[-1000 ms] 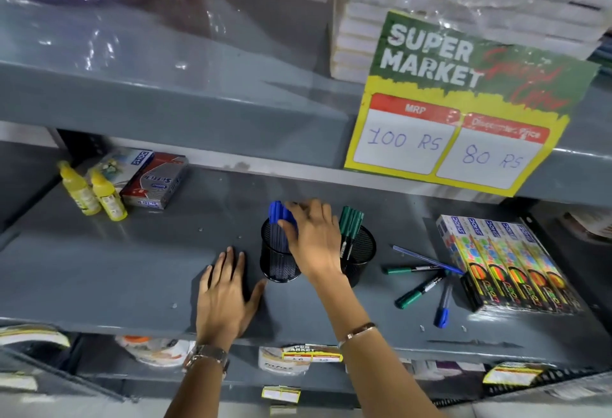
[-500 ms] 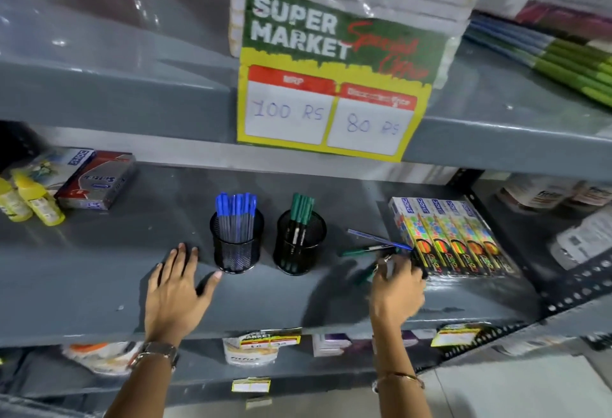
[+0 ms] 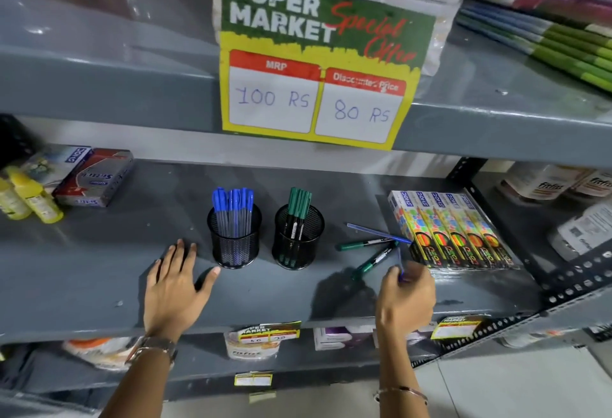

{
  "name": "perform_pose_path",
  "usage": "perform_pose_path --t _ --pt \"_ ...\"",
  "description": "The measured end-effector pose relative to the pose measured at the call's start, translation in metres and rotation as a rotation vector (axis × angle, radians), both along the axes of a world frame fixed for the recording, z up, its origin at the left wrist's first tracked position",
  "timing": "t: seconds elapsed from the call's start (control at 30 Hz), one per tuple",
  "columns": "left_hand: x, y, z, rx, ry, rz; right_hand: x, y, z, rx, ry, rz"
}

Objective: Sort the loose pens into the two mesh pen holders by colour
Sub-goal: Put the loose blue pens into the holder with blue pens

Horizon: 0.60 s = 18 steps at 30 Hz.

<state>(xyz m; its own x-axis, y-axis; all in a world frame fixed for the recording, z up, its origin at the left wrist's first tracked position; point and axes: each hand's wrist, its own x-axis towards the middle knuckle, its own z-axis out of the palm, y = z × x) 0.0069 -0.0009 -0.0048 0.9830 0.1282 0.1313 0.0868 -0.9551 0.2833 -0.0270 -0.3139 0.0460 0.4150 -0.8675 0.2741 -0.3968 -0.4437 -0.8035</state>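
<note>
Two black mesh pen holders stand side by side on the grey shelf (image 3: 99, 268). The left holder (image 3: 234, 242) carries several blue pens, the right holder (image 3: 298, 241) several green ones. To their right lie two loose green pens (image 3: 362, 245) (image 3: 374, 260) and a thin blue pen (image 3: 377, 232). My right hand (image 3: 405, 295) is pinched on another blue pen (image 3: 400, 263), just lifted near the green pens. Flat on the shelf left of the blue holder rests my left hand (image 3: 175, 288), fingers spread, holding nothing.
Boxes of neon pens (image 3: 453, 228) lie right of the loose pens. Yellow bottles (image 3: 29, 199) and a red-blue box (image 3: 94, 177) sit at far left. A price sign (image 3: 318, 63) hangs from the upper shelf. A perforated metal upright (image 3: 569, 272) borders the right.
My right hand left the holders, went right to the loose pens and closed on a blue one. My left hand stayed flat. The view swung right.
</note>
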Motion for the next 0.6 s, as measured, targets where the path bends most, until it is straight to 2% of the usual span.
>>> perform_pose_path --t 0.2,0.3,0.37,0.43,0.6 --pt "0.001 0.002 -0.004 -0.015 0.018 0.006 0.02 0.018 0.072 -0.143 -0.535 0.129" --pt "0.001 0.002 -0.002 -0.006 0.028 -0.001 0.044 0.046 0.108 -0.152 -0.681 0.303" --pt "0.001 0.002 0.0 -0.021 0.022 -0.004 0.061 0.073 0.123 -0.082 -0.65 0.457" --pt "0.001 0.003 0.0 -0.045 0.018 -0.002 0.076 0.099 0.126 -0.037 -0.526 0.617" --pt "0.002 0.005 -0.001 -0.072 0.026 -0.012 0.1 0.141 0.094 -0.222 -0.159 0.953"
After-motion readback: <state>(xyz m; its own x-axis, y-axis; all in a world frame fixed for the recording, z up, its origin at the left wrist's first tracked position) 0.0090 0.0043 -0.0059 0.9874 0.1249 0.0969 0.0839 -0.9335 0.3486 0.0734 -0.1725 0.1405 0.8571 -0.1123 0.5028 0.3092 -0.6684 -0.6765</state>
